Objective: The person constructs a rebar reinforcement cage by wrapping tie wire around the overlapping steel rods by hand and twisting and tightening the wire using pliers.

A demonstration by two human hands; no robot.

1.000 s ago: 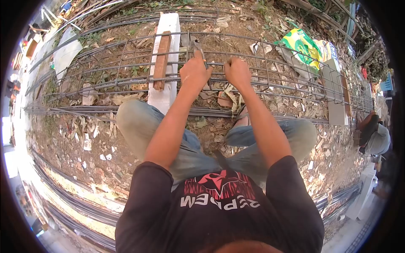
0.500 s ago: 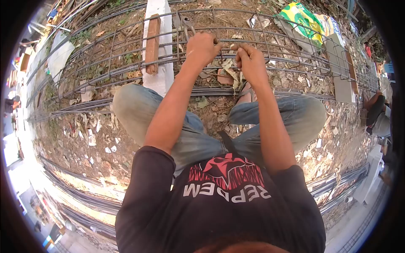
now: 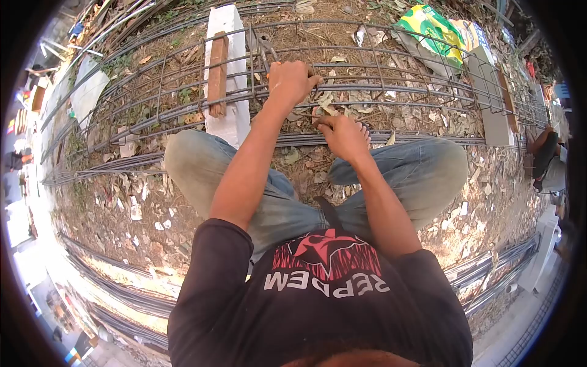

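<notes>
Closed around a pair of metal pincers [image 3: 265, 48], my left hand [image 3: 290, 82] is over the long bars of a rebar cage [image 3: 379, 76]. The jaws point away from me, and bits of orange show by the fist. My right hand [image 3: 346, 138] is lower and closer to my body, between my knees, below the cage's near bars. Its thumb and fingers are pinched together; anything between them is too small to make out. Dry leaves [image 3: 330, 104] lie just beyond the right fingertips.
A brown wood block [image 3: 217, 73] lies across a white beam [image 3: 227, 128] under the cage at left. A grey block [image 3: 496, 116] supports it at right, near a green-yellow sack [image 3: 431, 33]. Bundled rebar [image 3: 116, 293] lies behind me. Another person [image 3: 547, 162] is at far right.
My right hand has dropped from the cage bars toward my body, away from the left hand. The left hand has shifted slightly nearer, still gripping the pincers.
</notes>
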